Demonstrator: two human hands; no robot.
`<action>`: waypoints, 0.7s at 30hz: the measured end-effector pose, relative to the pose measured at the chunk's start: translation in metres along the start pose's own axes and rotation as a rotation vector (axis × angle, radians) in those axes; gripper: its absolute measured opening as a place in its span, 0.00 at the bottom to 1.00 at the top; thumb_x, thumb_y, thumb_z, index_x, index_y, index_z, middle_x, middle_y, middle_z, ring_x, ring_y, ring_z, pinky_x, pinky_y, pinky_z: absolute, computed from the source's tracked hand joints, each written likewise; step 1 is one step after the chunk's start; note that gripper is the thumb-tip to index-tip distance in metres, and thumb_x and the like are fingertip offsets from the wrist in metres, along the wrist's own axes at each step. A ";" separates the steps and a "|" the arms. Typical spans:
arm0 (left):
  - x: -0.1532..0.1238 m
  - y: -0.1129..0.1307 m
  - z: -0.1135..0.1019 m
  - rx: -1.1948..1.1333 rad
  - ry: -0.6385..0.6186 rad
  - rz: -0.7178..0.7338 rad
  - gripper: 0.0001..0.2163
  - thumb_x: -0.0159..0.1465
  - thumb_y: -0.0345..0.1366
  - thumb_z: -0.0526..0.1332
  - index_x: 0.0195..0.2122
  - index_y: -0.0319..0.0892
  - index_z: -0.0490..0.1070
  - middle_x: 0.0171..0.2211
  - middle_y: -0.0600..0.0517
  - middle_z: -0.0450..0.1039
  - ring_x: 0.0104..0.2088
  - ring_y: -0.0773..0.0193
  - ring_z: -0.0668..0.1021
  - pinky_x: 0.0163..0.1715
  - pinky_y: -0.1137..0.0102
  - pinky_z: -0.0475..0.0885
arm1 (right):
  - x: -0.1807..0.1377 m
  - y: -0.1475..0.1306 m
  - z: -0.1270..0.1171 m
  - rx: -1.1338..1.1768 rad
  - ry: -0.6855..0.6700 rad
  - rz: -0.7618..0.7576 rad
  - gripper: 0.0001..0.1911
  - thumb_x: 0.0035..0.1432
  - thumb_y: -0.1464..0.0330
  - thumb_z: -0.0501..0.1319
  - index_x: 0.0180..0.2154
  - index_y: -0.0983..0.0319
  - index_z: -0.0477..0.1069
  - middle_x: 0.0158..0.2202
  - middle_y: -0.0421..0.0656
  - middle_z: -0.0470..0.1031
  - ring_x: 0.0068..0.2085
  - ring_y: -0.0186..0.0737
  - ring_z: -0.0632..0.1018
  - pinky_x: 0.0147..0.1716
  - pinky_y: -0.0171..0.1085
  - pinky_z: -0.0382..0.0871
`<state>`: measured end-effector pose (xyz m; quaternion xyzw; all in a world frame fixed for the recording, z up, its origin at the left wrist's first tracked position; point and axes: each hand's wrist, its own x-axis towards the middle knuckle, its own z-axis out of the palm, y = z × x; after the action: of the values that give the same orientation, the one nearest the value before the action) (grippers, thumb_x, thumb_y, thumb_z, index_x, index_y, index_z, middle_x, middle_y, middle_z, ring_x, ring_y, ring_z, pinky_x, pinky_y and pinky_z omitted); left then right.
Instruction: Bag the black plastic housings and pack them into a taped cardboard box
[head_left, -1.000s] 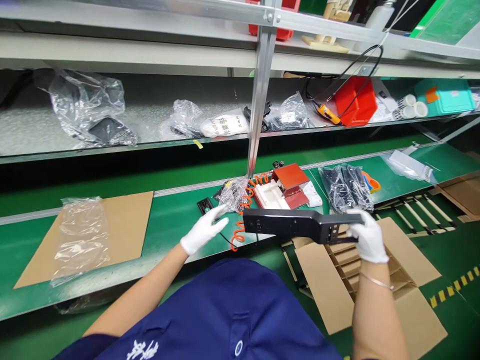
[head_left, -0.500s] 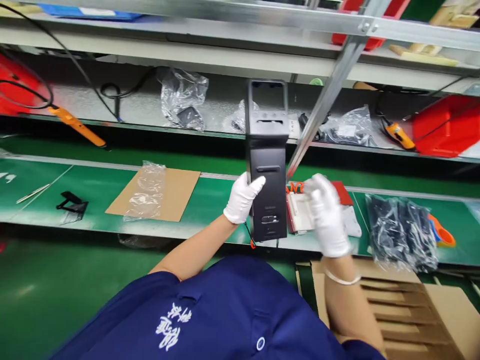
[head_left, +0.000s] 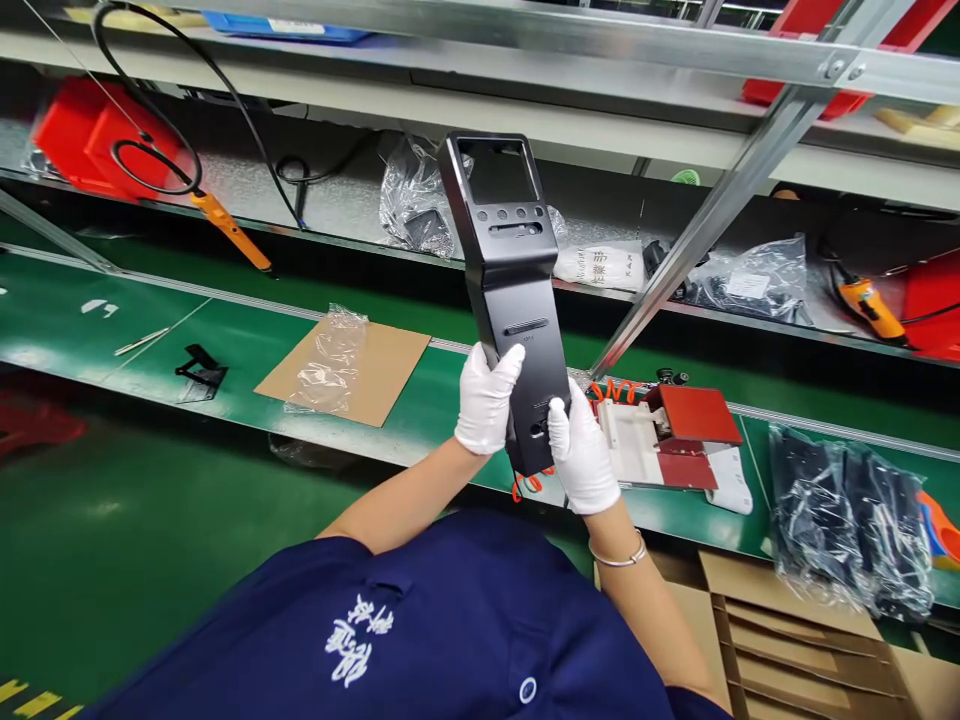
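I have the black plastic housing (head_left: 526, 305) squarely between the gloves, held up in front of the green bench (head_left: 433, 402). Its long axis runs away from the navy shirt (head_left: 442, 640), the windowed far end canted leftward. Both hands touch it: my left hand (head_left: 487, 398) grasps the left flank, thumb on the face; my right hand (head_left: 585, 450) grips the opposite flank, closer to the bottom end, thumb also on the face. The forearms (head_left: 409, 492) converge towards it from either side.
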<state>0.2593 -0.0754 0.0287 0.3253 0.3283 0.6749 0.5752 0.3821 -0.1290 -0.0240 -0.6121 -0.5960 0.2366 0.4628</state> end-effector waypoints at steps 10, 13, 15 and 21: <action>0.014 0.001 0.003 0.108 0.141 0.239 0.15 0.58 0.46 0.73 0.39 0.45 0.72 0.39 0.50 0.81 0.39 0.60 0.82 0.43 0.65 0.80 | -0.007 0.000 0.015 -0.159 0.348 -0.319 0.22 0.64 0.54 0.62 0.50 0.63 0.68 0.63 0.55 0.67 0.67 0.48 0.67 0.66 0.55 0.65; 0.014 0.001 0.007 0.111 0.149 0.269 0.15 0.57 0.47 0.73 0.37 0.46 0.71 0.37 0.52 0.80 0.36 0.61 0.82 0.41 0.65 0.80 | -0.003 -0.008 0.028 -0.181 0.392 -0.389 0.29 0.59 0.53 0.67 0.53 0.63 0.64 0.63 0.57 0.66 0.68 0.50 0.66 0.65 0.56 0.66; 0.015 -0.002 0.009 0.109 0.142 0.275 0.14 0.57 0.46 0.73 0.38 0.47 0.72 0.37 0.52 0.80 0.36 0.60 0.82 0.41 0.65 0.80 | 0.001 -0.010 0.034 -0.157 0.417 -0.388 0.27 0.59 0.54 0.68 0.51 0.62 0.63 0.62 0.56 0.66 0.67 0.48 0.68 0.64 0.54 0.67; 0.017 -0.006 0.011 0.131 0.126 0.307 0.12 0.59 0.43 0.71 0.40 0.48 0.73 0.39 0.51 0.81 0.41 0.58 0.82 0.47 0.63 0.79 | 0.007 -0.007 0.038 -0.080 0.399 -0.280 0.22 0.58 0.54 0.67 0.43 0.61 0.64 0.60 0.54 0.68 0.66 0.46 0.68 0.66 0.53 0.64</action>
<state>0.2696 -0.0567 0.0309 0.3654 0.3537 0.7509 0.4213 0.3480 -0.1120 -0.0339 -0.5761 -0.5805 0.0209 0.5751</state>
